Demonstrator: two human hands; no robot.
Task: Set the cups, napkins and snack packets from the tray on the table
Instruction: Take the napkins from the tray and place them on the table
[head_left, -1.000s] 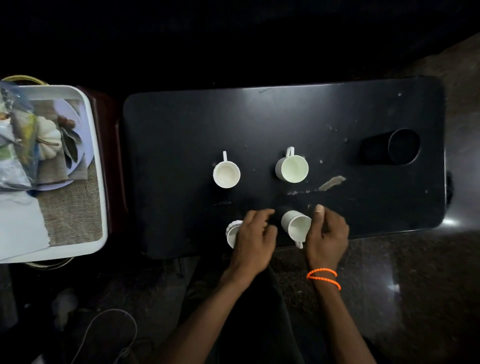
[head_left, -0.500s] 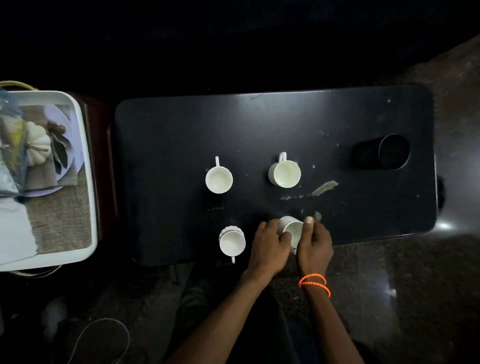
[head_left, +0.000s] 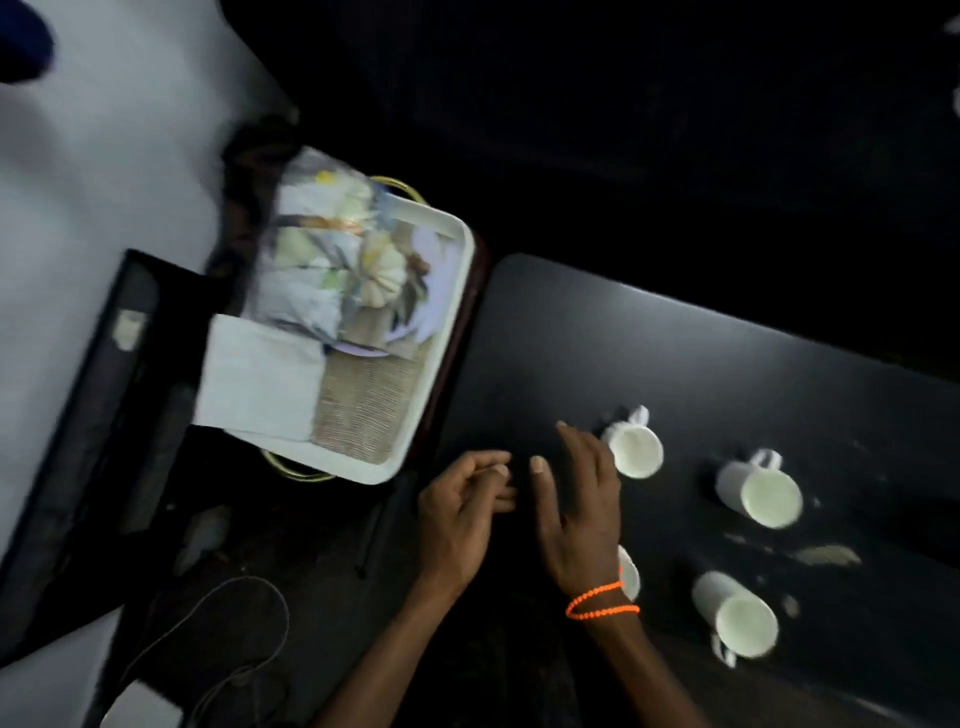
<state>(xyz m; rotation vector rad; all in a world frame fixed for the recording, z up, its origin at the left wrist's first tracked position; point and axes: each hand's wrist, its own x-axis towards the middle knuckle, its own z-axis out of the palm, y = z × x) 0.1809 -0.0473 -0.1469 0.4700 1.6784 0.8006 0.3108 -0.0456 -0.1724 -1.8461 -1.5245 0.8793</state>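
Observation:
Several white cups stand on the black table (head_left: 701, 353): a far left cup (head_left: 635, 452), a far right cup (head_left: 763, 493), a near right cup (head_left: 740, 616), and a near left cup (head_left: 629, 574) mostly hidden behind my right wrist. The white tray (head_left: 441, 332) lies left of the table, holding a folded white napkin (head_left: 260, 384) and clear snack packets (head_left: 322, 260). My left hand (head_left: 462, 514) hovers at the table's near left corner, fingers loosely curled, empty. Beside it my right hand (head_left: 576, 509), with an orange bead bracelet, is spread and holds nothing.
A woven mat (head_left: 363, 410) lines the tray bottom. A dark long case (head_left: 93, 395) lies on the floor left of the tray, and a cable (head_left: 228, 623) loops near my legs. The picture is motion-blurred.
Both hands have let go of the near right cup and moved left toward the tray. My view has swung left and tilted, bringing the tray toward the centre.

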